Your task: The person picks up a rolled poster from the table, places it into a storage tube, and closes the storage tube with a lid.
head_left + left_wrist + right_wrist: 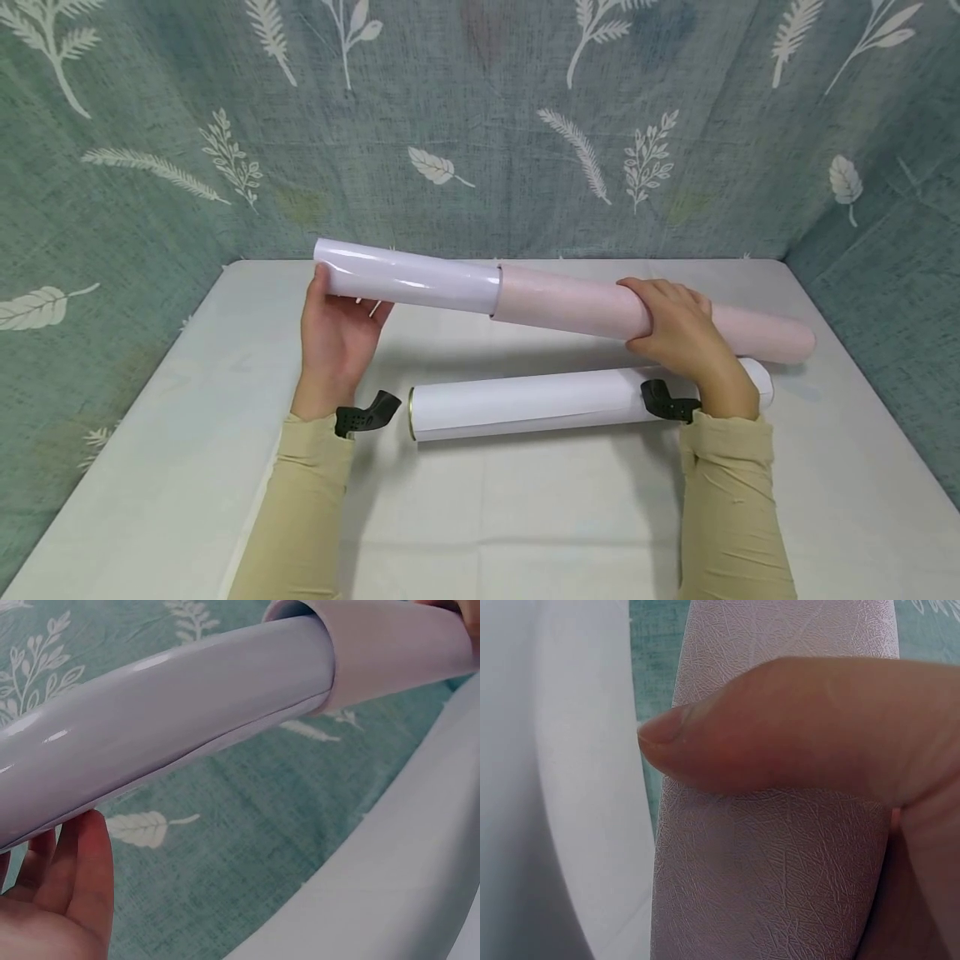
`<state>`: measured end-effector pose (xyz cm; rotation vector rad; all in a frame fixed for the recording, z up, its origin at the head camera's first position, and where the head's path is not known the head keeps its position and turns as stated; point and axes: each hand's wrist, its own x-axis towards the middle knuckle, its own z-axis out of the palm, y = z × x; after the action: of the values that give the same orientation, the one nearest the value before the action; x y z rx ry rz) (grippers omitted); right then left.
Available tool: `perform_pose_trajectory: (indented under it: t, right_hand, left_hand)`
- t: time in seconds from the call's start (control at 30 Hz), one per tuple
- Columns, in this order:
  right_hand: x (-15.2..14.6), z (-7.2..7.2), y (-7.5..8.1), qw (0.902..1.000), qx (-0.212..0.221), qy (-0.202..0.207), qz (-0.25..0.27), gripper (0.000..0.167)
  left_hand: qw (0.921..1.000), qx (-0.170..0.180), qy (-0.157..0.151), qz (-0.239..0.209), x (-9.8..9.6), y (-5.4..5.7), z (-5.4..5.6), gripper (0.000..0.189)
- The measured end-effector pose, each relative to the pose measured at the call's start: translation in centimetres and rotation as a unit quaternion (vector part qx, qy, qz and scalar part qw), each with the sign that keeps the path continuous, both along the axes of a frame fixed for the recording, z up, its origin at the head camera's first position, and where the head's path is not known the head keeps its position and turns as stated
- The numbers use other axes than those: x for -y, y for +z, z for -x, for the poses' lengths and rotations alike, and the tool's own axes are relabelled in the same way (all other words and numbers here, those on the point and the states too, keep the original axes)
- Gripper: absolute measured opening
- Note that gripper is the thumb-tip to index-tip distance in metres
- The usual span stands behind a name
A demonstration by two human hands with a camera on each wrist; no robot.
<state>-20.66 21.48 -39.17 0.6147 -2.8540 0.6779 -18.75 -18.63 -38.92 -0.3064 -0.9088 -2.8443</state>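
Note:
A glossy white rolled sheet (408, 277) with a lengthwise seam sits partly inside a pale pink tube (562, 298), its left part sticking out. My left hand (339, 337) holds the roll near its left end, thumb at the end and fingers underneath. Around the middle of the tube, my right hand (678, 329) grips with the thumb across its textured surface (772, 877). Both pieces are held above the table, tilted, left end higher. In the left wrist view, the tube's open mouth (324, 660) surrounds the roll, with a gap at the upper edge.
A white cylinder (525, 406) with a gold-coloured rim lies on the white-covered table (570, 517), just in front of the tube and partly under my right wrist. Green-blue leaf-patterned fabric (480, 100) encloses the back and sides.

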Motion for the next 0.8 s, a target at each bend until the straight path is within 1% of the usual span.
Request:
perform_pose_trajectory:
  t: [0.17,0.27,0.43,0.67,0.8]
  right_hand:
    - [-0.07,-0.09,0.08,1.0,0.004,-0.001,0.004,0.075]
    - [-0.09,-0.15,0.12,1.0,0.009,0.0,0.004,0.075]
    - [-0.05,-0.09,0.03,1.0,0.004,0.0,0.004,0.075]
    - [-0.09,-0.09,0.2,0.9999,0.009,0.003,0.005,0.075]
    - [-0.09,-0.17,0.24,0.9998,0.018,0.004,0.006,0.075]
  left_hand:
    - [0.9996,-0.014,0.014,0.018,-0.05,-0.06,0.01,0.039]
    - [0.9989,-0.027,0.029,0.027,0.06,-0.18,0.01,0.039]
    - [0.9975,-0.045,0.045,0.032,0.38,-0.34,0.09,0.045]
    - [0.9981,-0.046,0.041,-0.003,0.62,-0.2,0.25,0.051]
    - [0.998,-0.042,0.047,-0.004,0.67,-0.19,0.25,0.049]
